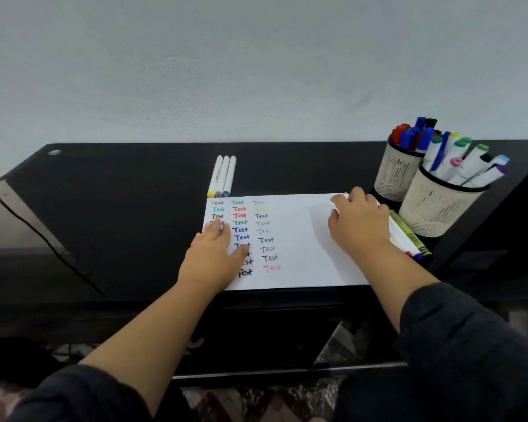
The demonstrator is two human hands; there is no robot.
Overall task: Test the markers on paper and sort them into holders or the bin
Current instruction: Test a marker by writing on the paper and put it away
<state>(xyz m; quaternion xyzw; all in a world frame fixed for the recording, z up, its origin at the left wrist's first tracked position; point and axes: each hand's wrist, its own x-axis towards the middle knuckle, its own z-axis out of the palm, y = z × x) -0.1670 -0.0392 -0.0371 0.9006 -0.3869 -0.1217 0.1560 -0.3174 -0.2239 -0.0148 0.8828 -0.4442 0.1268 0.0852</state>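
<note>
A white sheet of paper [299, 239] lies on the black desk, covered on its left with rows of the word "Test" in many colours. My left hand [214, 251] presses flat on the paper's left edge, fingers straight. My right hand [357, 222] rests at the paper's top right corner with its fingers curled round a white marker [344, 195] that has a pink end; most of it is hidden under the hand. Three white markers [223, 176] lie side by side just beyond the paper. No bin is in view.
Two mesh holders stand at the right: the rear holder [393, 175] has red, blue and black markers, the front holder [433, 208] has white markers with coloured caps. A marker pack [409, 237] lies between the paper and the holders. The desk [119, 208] backs onto a wall.
</note>
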